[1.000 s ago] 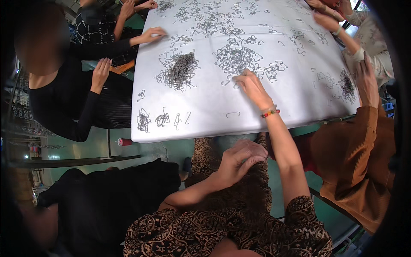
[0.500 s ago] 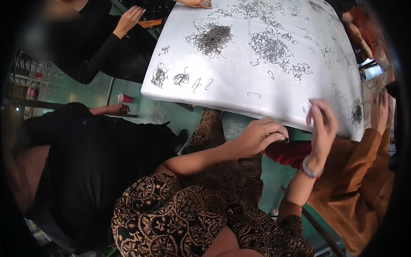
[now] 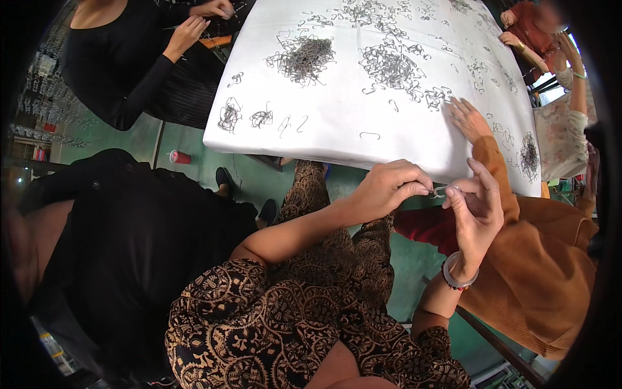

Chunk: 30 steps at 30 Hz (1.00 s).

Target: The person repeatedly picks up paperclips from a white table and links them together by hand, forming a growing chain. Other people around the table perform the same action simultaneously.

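In front of the table's near edge, my left hand (image 3: 394, 188) pinches one end of a small bent wire hook (image 3: 439, 192) between thumb and fingertips. From the other side my right hand (image 3: 478, 211) closes thumb and forefinger on the same wire hook, its other fingers raised. The fingertips hide part of its shape. Beyond my hands, a white-covered table (image 3: 330, 139) bears a dense dark pile of wire hooks (image 3: 310, 58) and a looser pile (image 3: 391, 66). One single hook (image 3: 370, 135) lies near the front edge.
At my right, a person in a brown sleeve (image 3: 494, 152) rests a hand on the table. People in black (image 3: 129, 220) are at my left and far left. Another in red (image 3: 536, 35) is at the far right. A red cup (image 3: 180, 157) is beyond the table's left corner.
My right hand has come down and left to meet my left hand at the wire hook. The brown-sleeved person's hand has reached over the table. The view has shifted slightly.
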### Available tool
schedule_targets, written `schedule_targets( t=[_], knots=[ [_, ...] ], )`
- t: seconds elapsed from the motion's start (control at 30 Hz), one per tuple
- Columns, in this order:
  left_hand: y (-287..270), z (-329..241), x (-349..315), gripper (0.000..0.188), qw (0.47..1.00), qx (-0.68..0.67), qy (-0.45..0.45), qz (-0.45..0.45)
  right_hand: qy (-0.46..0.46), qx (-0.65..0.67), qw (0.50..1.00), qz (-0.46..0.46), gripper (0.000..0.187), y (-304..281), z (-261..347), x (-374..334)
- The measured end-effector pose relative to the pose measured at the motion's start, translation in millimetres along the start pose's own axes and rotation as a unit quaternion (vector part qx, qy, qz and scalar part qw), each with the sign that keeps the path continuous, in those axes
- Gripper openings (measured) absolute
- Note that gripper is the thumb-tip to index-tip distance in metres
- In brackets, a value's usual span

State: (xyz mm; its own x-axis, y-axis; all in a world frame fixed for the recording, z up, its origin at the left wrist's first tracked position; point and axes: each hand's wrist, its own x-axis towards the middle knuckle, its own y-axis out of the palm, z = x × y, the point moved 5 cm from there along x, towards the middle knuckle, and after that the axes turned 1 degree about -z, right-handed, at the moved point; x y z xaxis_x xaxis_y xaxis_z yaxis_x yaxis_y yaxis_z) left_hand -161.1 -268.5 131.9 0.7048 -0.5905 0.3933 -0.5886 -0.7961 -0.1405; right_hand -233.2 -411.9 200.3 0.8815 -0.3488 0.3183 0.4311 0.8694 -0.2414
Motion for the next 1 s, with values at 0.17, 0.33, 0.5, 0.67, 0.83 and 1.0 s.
schedule_targets(
  t=[0.17,0.33,0.5,0.67,0.83,1.0],
  knots=[
    [-17,21,-1,0.039,0.999,-0.011,-0.014,-0.041,-0.062,-0.05,0.997,-0.015,0.017,2,7,0],
    [-159,104,58,0.021,0.873,0.485,-0.015,-0.058,-0.101,-0.048,0.994,-0.016,0.017,-2,3,-4],
    [-213,184,74,0.009,0.759,0.642,-0.012,0.103,-0.042,-0.019,0.999,-0.005,0.015,0,-5,-10],
    [-214,173,76,0.009,0.775,0.628,0.002,0.071,-0.042,-0.044,0.998,0.001,0.011,1,-8,-12],
    [-263,140,50,0.012,0.843,0.523,-0.084,-0.091,-0.021,-0.025,0.999,-0.008,0.009,1,-10,-15],
    [-301,143,-6,0.016,0.774,0.569,-0.277,0.001,-0.035,-0.012,0.999,-0.021,0.01,5,-10,-16]
  ],
)
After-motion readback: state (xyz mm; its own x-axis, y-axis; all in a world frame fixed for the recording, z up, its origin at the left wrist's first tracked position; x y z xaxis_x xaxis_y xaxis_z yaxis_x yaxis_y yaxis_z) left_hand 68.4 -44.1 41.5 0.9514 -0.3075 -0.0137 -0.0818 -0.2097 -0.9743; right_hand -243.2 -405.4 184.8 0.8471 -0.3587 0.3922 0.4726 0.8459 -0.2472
